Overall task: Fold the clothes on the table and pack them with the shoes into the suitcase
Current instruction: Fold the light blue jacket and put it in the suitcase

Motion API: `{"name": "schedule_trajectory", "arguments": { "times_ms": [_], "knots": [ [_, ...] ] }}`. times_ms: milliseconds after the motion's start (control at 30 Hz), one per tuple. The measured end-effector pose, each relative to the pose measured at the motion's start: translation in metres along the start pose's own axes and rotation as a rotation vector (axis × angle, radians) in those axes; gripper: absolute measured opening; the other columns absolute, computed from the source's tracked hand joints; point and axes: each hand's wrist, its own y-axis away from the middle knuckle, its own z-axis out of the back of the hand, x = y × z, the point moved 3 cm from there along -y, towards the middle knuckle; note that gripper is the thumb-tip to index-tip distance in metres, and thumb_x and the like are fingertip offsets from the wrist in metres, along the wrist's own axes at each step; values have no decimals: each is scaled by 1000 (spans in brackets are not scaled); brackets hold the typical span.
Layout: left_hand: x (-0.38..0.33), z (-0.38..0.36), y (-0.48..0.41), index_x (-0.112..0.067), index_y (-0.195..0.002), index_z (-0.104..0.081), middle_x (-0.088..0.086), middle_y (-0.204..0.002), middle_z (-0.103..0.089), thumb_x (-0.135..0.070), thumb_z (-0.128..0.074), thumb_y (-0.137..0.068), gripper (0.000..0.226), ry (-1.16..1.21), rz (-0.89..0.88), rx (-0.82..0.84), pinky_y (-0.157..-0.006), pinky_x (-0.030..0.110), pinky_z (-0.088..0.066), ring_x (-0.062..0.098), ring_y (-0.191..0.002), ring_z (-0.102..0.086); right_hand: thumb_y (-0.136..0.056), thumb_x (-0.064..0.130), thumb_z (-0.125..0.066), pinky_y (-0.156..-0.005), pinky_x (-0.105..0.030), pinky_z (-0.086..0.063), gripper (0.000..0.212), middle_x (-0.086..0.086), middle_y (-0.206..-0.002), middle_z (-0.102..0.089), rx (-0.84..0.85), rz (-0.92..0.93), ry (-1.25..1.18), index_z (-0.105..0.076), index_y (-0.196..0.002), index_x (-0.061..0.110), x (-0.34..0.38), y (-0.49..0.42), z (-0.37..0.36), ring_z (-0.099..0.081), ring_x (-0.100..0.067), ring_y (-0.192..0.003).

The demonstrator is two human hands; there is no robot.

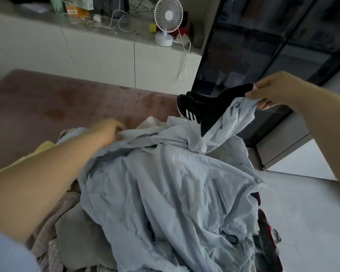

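Note:
A light blue zip jacket (171, 185) lies crumpled over the near part of the brown table (47, 99). My left hand (108, 130) grips the jacket's left shoulder down on the table. My right hand (271, 91) holds up the other end of the jacket together with a black piece of cloth (218, 110), raised above the table's right edge. Black shoes with white stripes (188, 107) stand behind the jacket near the table's far right. A yellow garment (39, 150), a grey one (82, 238) and a ribbed taupe one (45, 240) lie under and beside the jacket.
A white cabinet with a small white fan (168, 20), cables and boxes runs along the back. A dark glass cabinet (273, 46) stands at the right. A red and black thing (267, 232) shows at the table's right edge above the pale floor.

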Motion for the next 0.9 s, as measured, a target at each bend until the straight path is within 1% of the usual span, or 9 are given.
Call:
{"name": "schedule_trajectory", "arguments": {
  "times_ms": [100,267,333,400,467,567,700,800,900],
  "knots": [
    [35,41,0,-5,-100,-69,18,-104,-68,-9,-65,-84,18,158,29,-230,-78,32,-43,33,-95,-62,-85,10,-65,-55,-21,-57,6,-12,-76,-62,-42,-93,-209,-60,-86,6,9,-26,0,-62,-6,-45],
    [108,97,11,-4,-100,-68,24,-102,-66,-5,-61,-82,19,41,220,-524,-84,42,-46,40,-96,-61,-89,16,-55,-67,-25,-57,22,1,-71,-56,-491,119,-543,-52,-68,18,44,-68,-1,-61,-5,-59],
    [130,92,15,-3,-100,-67,27,-101,-65,-2,-61,-80,21,-64,265,-446,-83,47,-49,43,-94,-60,-87,20,-58,-81,-28,-52,14,0,-91,-62,-414,217,-496,-61,-100,17,63,-80,-18,-60,-8,-83],
    [142,73,22,-6,-113,-59,26,-110,-60,-9,-62,-81,33,-125,388,-304,-84,47,-48,43,-100,-57,-87,23,-60,-102,-32,-41,69,-6,-139,-45,-216,258,-324,-24,-146,15,72,-86,-46,-47,-15,-122],
    [139,53,27,-14,-125,-48,23,-120,-53,-25,-62,-80,49,-245,442,-243,-89,47,-46,43,-108,-52,-88,22,-62,-108,-31,-32,75,-7,-152,-26,-101,333,-54,-17,-148,16,73,-77,-71,-34,-20,-133],
    [104,24,26,-11,-132,-46,22,-129,-50,-19,-67,-77,59,-288,166,-270,-96,47,-38,43,-115,-48,-87,17,-63,-97,-27,-36,40,-10,-130,-53,49,434,337,-55,-125,10,52,-49,-96,-50,-25,-119],
    [54,-12,19,-19,-135,-44,8,-139,-47,-28,-63,-86,54,-261,-77,-132,-104,40,-31,31,-125,-43,-86,21,-64,-91,-23,-36,38,-7,-128,-55,243,217,560,-58,-122,12,-21,-20,-113,-51,-24,-116],
    [35,-32,6,-21,-140,-35,4,-145,-39,-34,-55,-90,55,-261,-83,-57,-109,39,-23,28,-130,-36,-79,33,-71,-102,-42,-37,77,-12,-141,-39,84,-6,593,-31,-142,16,-76,-6,-113,-39,-35,-126],
    [31,-37,-12,-20,-142,-30,8,-146,-37,-36,-53,-91,59,-213,-31,-117,-109,42,-23,31,-131,-35,-84,43,-63,-94,-43,-44,78,-15,-136,-47,33,-187,390,-22,-144,16,-108,-2,-116,-50,-35,-117]
  ]
}}
